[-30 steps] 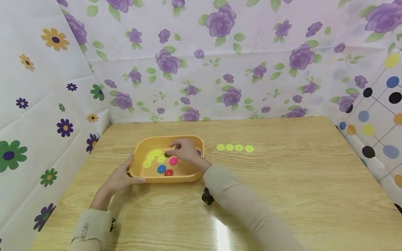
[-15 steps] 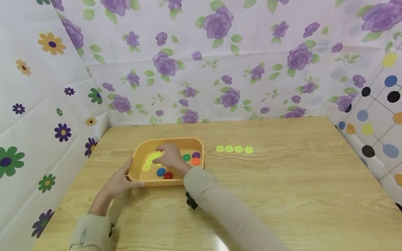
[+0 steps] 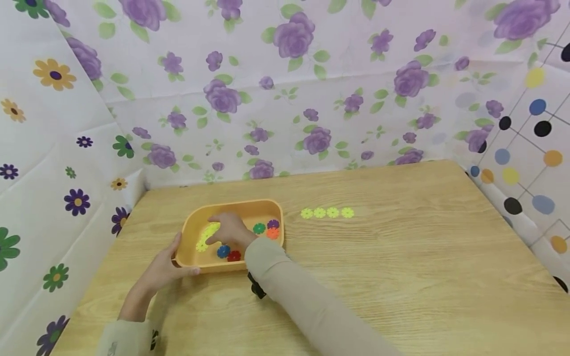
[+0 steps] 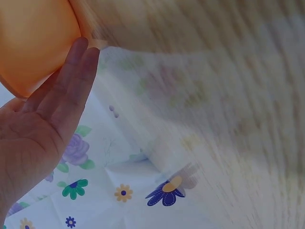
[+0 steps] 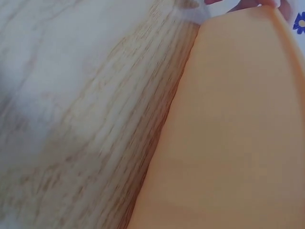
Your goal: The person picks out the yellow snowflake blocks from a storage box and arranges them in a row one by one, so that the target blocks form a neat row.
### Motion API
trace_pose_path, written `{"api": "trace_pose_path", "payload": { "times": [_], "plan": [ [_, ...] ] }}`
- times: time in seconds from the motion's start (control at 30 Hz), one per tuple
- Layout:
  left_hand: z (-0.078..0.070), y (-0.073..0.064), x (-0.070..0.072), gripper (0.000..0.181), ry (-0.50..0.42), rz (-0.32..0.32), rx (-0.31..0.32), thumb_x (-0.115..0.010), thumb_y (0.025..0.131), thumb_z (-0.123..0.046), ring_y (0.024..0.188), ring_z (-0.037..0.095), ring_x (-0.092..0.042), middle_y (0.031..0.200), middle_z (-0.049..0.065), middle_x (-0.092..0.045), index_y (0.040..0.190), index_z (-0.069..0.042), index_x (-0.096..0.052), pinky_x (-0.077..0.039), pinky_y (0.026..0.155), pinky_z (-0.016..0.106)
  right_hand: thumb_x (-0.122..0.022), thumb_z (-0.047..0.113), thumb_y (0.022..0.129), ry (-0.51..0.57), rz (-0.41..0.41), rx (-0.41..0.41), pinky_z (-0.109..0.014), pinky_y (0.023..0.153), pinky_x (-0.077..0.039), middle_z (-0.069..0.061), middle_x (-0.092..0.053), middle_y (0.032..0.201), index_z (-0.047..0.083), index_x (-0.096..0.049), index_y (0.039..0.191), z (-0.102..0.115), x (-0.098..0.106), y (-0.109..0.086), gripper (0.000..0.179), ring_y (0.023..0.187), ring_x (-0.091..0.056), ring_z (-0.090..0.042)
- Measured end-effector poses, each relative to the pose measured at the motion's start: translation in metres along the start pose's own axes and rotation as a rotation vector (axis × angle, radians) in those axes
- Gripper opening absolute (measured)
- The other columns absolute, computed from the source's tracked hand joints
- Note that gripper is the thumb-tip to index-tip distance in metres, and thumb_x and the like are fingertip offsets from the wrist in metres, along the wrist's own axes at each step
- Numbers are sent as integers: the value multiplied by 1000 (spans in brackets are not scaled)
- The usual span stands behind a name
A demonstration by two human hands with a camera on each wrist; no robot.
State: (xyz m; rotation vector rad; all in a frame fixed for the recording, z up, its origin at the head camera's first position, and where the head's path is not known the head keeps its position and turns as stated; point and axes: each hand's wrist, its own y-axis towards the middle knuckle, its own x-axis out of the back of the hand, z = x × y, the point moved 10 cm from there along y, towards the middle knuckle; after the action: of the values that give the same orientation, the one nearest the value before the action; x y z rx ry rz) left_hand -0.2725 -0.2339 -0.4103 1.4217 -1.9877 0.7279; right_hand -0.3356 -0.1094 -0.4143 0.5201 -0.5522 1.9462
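An orange plastic basin (image 3: 262, 267) stands on the table. My left hand (image 3: 159, 273) holds its front left corner, thumb along the front and fingers against the left side; the left wrist view shows these fingers (image 4: 76, 71) on the outer wall. My right hand (image 3: 229, 230) reaches down inside, thumb and forefinger apart over yellow snowflake discs (image 3: 202, 245), partly covering them. Elsewhere in the basin lie a blue disc (image 3: 223, 251), a red disc (image 3: 233, 256), a green disc (image 3: 259, 228), a purple disc (image 3: 273, 224) and an orange disc (image 3: 273, 233).
Several yellow snowflake discs (image 3: 319, 212) form a row on the wooden table (image 3: 401, 257), right of the basin. Flower-patterned sheets (image 3: 311, 99) hang behind and at the left; a dotted sheet (image 3: 530, 173) hangs at the right.
My right hand has moved left inside the basin, from near a dark disc to the yellow discs, uncovering the green, purple and orange ones. My left hand keeps its hold on the corner.
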Motion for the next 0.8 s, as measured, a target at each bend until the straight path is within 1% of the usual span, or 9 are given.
{"api": "trace_pose_path", "payload": {
  "times": [0.13, 0.23, 0.33, 0.4, 0.47, 0.53, 0.6, 0.67, 0.8],
  "plan": [
    [1, -3, -1, 110, -9, 0, 8, -77, 73, -31, 120, 39, -38, 141, 35, -18, 141, 9, 0, -35, 93, 48, -76, 21, 74, -50, 46, -14, -16, 59, -45, 2, -47, 134, 19, -51, 131, -3, -7, 5, 62, 56, -59, -11],
    [0, -3, -1, 111, -7, -2, 9, -77, 72, -31, 124, 42, -32, 141, 35, -16, 141, 10, 0, -31, 96, 50, -75, 22, 75, -74, 84, -51, -21, 52, -45, 2, -46, 135, 22, -49, 133, -9, -9, 9, 64, 52, -57, -13],
    [-2, -2, 0, 111, -3, -2, 7, -77, 72, -31, 123, 42, -34, 141, 35, -17, 141, 10, 0, -33, 95, 48, -74, 24, 77, -110, 118, -70, -25, 51, -46, 2, -45, 135, 23, -46, 135, -14, -9, 13, 65, 50, -54, -14],
    [-2, -2, -1, 110, -1, -2, 5, -77, 72, -31, 119, 39, -40, 141, 35, -19, 141, 9, -1, -39, 91, 41, -73, 24, 78, -126, 140, -69, -26, 50, -46, 1, -45, 135, 23, -44, 136, -16, -11, 15, 65, 48, -52, -14],
    [-2, -2, -1, 110, -4, 0, 5, -77, 72, -31, 115, 36, -44, 140, 35, -21, 142, 9, 0, -42, 87, 30, -72, 25, 78, -144, 153, -68, -24, 46, -43, 1, -45, 134, 24, -43, 137, -18, -12, 17, 65, 45, -49, -12],
    [-2, -1, 0, 111, -7, 0, 7, -77, 72, -31, 112, 35, -47, 139, 36, -22, 142, 9, -1, -41, 82, 21, -72, 25, 79, -153, 158, -73, -22, 42, -39, 2, -46, 133, 25, -43, 137, -20, -13, 18, 65, 43, -46, -12],
    [-3, -1, 0, 111, -15, 3, 9, -77, 72, -31, 111, 35, -47, 139, 36, -22, 142, 8, 0, -40, 80, 17, -72, 25, 79, -153, 159, -83, -22, 40, -36, 2, -47, 131, 26, -44, 137, -22, -13, 19, 65, 41, -43, -12],
    [-2, -1, 0, 111, -17, 4, 14, -77, 72, -31, 111, 35, -47, 139, 36, -22, 142, 8, 0, -41, 81, 18, -73, 25, 78, -166, 164, -84, -22, 40, -36, 3, -49, 129, 25, -45, 136, -23, -15, 19, 64, 40, -42, -11],
    [-1, -2, -1, 111, -6, 5, 23, -77, 73, -32, 115, 37, -44, 139, 36, -22, 142, 8, 1, -41, 89, 37, -73, 24, 78, -175, 190, -96, -22, 43, -40, 3, -53, 125, 24, -48, 134, -25, -18, 17, 61, 42, -46, -11]
  ]
}}
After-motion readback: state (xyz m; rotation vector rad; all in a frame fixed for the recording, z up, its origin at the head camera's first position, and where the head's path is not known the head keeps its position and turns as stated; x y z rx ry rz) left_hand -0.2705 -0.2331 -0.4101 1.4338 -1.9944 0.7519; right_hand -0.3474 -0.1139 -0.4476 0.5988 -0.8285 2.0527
